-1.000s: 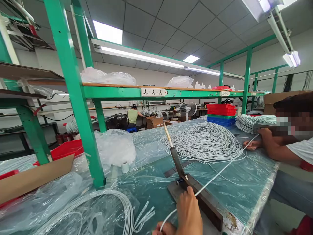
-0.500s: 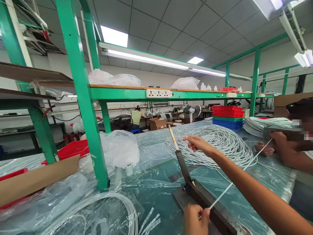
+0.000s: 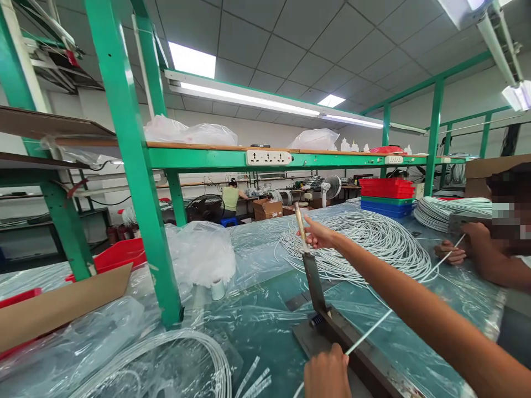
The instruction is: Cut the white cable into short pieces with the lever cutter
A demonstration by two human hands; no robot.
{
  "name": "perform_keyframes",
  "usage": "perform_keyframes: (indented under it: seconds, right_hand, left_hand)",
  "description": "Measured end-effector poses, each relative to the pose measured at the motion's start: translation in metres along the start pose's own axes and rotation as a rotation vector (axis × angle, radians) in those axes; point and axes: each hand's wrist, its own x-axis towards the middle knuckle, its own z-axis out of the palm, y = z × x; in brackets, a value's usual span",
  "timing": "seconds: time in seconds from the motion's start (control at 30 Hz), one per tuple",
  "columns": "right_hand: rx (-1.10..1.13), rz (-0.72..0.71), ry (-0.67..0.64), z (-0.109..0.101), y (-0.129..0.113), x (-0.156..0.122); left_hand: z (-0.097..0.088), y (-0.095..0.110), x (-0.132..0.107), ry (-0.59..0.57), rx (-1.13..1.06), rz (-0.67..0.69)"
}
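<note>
Right hand (image 3: 318, 236) is closed around the lever handle (image 3: 301, 226) of the cutter. The lever is raised steeply over its hinge, and the grip is taken high, at the pale tip, probably for leverage.

Left hand (image 3: 327, 371), at the near edge, is folded shut on the white cable (image 3: 398, 305). It is pressed down by the cutter base (image 3: 360, 362), apparently so that the line is kept against the blade edge.

From there the cable is drawn taut to the far right, where it is held by a co-worker's hands (image 3: 450, 253) at the bench (image 3: 257, 315) edge.

A large coil (image 3: 373, 237) of the same cable is heaped behind the lever, just beside the right hand.

Open room is found left of the cutter, toward the green post (image 3: 136, 166), where only a tape roll (image 3: 217, 288) is set. On the right the base lies near the bench edge, so little margin is left.
</note>
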Motion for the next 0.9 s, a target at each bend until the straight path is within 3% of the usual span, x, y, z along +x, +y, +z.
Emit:
perform_keyframes:
  seconds: [0.07,0.13,0.2,0.27,0.33,0.43,0.57,0.67,0.73,0.8,0.9]
  right_hand:
    - [0.016,-0.03,-0.035,-0.013,-0.001,-0.033]
    - [0.024,-0.038,-0.089,-0.025,0.003,-0.073]
    - [0.039,-0.022,-0.14,-0.033,0.014,-0.113]
    - [0.067,-0.017,-0.145,-0.036,0.029,-0.152]
    - [0.091,-0.008,-0.094,-0.036,0.048,-0.184]
    - [0.097,0.081,-0.031,-0.032,0.076,-0.218]
    - [0.158,0.176,-0.037,-0.026,0.104,-0.243]
    - [0.214,0.21,0.023,-0.021,0.112,-0.251]
    - [0.218,0.236,0.057,-0.017,0.112,-0.253]
    - [0.22,0.24,0.06,-0.013,0.11,-0.253]
    - [0.183,0.27,0.081,-0.008,0.104,-0.252]
  left_hand:
    - [0.013,-0.007,0.006,0.092,-0.226,0.039]
    - [0.028,-0.014,0.015,0.129,-0.587,0.036]
    - [0.04,-0.018,0.023,0.085,-0.869,0.006]
    - [0.046,-0.019,0.03,0.011,-0.972,0.005]
    - [0.047,-0.017,0.031,-0.028,-0.983,0.026]
    - [0.04,-0.011,0.024,0.045,-0.899,0.031]
    - [0.024,-0.001,0.003,0.205,-0.457,0.061]
    - [0.013,0.007,-0.008,0.189,-0.091,0.121]
    - [0.01,0.011,-0.01,0.144,0.014,0.124]
    - [0.012,0.011,-0.007,0.146,-0.087,0.119]
    - [0.021,0.007,0.002,0.114,-0.57,0.063]
